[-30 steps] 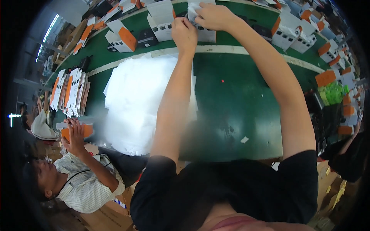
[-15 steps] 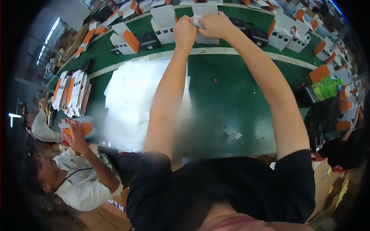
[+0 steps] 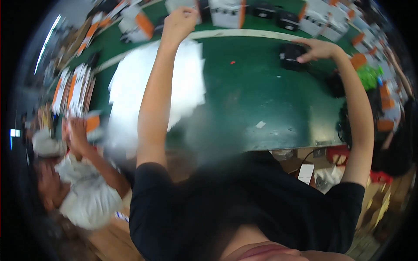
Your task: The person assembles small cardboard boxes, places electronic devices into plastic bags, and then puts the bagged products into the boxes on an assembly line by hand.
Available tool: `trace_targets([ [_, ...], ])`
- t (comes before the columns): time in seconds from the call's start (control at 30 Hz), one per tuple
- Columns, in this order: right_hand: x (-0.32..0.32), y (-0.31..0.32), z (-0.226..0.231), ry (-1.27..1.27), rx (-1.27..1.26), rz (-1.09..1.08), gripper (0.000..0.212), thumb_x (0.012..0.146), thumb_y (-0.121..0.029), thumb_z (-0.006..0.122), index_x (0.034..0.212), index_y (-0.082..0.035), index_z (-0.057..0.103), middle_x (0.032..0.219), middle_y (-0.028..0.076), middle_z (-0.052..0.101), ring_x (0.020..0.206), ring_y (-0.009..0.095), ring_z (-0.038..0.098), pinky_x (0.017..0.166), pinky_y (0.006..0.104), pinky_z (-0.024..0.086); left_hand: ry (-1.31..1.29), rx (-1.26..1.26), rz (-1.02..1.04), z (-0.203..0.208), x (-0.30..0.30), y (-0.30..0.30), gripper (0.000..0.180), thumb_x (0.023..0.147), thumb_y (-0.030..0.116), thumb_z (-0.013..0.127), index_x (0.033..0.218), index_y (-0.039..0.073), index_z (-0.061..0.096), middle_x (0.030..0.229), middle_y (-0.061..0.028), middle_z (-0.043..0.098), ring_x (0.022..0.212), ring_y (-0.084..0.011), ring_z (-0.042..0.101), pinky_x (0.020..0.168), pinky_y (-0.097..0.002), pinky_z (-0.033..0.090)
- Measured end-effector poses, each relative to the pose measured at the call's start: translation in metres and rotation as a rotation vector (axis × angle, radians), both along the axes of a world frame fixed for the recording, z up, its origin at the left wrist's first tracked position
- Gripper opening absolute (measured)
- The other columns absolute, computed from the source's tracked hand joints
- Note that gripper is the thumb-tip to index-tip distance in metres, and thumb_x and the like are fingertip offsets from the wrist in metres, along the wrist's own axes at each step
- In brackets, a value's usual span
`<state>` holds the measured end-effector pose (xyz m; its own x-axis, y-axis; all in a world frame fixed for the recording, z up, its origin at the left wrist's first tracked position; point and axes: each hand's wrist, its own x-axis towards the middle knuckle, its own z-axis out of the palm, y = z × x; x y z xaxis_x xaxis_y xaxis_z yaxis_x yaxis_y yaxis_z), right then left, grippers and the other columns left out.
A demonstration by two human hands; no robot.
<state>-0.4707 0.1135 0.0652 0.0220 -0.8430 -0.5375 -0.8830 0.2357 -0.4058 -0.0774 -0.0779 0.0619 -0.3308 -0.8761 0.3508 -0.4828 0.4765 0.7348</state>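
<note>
My right hand [image 3: 321, 50] is at the right of the table, its thumb and fingers gripping the side of a small black boxy case [image 3: 289, 55]. The case is at the near side of the pale strip. My left hand [image 3: 179, 24] is raised at the far edge with curled fingers, in front of a white carton [image 3: 172, 4]. Blur hides whether anything is between those fingers. Right of it stands an upright white carton [image 3: 226, 15] with an orange side and dark printed pictures. A pile of white sheets [image 3: 130, 82] lies under my left forearm.
Stacked flat orange-and-white cartons [image 3: 78, 89] stand at the left. More black cases [image 3: 287, 20] and white cartons [image 3: 324, 19] line the far side. A green bag [image 3: 369, 77] sits at the right. A co-worker's hands [image 3: 76, 132] hold a carton at lower left.
My hands have parted from the far white carton. The left moved left; the right came nearer and rightward, and now grips a black case. The view has shifted too.
</note>
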Motion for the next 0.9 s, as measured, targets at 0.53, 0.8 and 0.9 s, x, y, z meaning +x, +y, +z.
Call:
trace_targets([
  [0.53,0.120,-0.048,-0.018,-0.748,-0.681,-0.229,0.071,0.080,-0.038,0.082,0.136,-0.001,0.058,0.117,0.008,0.068,0.110,0.017,0.062,0.102,0.0321,0.042,-0.428,-0.129,0.220,-0.085,0.061,0.049,0.023,0.091,0.021,0.065,0.092,-0.001,0.071,0.091,-0.0228,0.072,0.090,-0.0378,0.070,0.082,-0.0448,0.054],
  [0.8,0.175,-0.088,-0.059,-1.530,-0.459,-0.571,0.043,0.083,-0.035,0.077,0.111,-0.007,0.060,0.095,0.006,0.060,0.089,0.018,0.057,0.073,0.0369,0.051,-0.034,-0.016,0.217,-0.073,0.046,0.078,0.026,0.091,0.023,0.071,0.098,-0.002,0.072,0.086,-0.0152,0.073,0.080,-0.0251,0.070,0.078,-0.0340,0.054],
  [0.9,0.190,-0.091,-0.057,-1.726,-0.362,-0.585,0.039,0.085,-0.037,0.076,0.106,-0.009,0.059,0.092,0.007,0.059,0.081,0.018,0.057,0.071,0.0362,0.050,0.128,-0.040,0.216,-0.074,0.057,0.077,0.026,0.092,0.022,0.072,0.098,-0.003,0.072,0.086,-0.0130,0.073,0.079,-0.0199,0.069,0.076,-0.0306,0.054],
])
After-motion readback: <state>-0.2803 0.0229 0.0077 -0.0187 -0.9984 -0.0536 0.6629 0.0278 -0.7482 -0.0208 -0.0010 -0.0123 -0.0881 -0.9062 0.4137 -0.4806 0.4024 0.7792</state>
